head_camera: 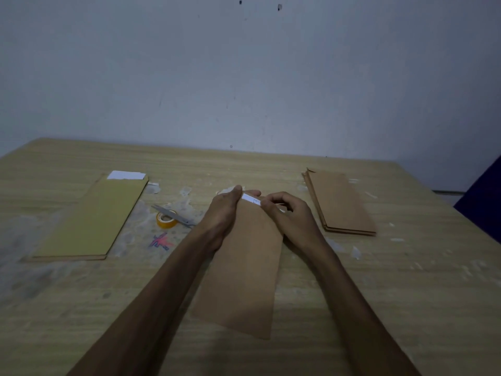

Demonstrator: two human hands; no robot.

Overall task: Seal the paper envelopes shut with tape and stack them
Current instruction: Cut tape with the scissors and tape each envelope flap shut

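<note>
Brown envelope (241,272) lies flat; left hand (226,210) presses it, right hand (291,213) pinching white strip (250,198) at its far end.

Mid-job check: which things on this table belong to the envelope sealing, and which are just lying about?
Part of the job:
- brown envelope under both hands
- white strip at its top edge, left hand holding the envelope, right hand pinching the strip
- brown envelope stack
- yellowish envelope stack
- tape roll
- scissors

Lying about:
- pink-blue scribble
- tape scraps
</note>
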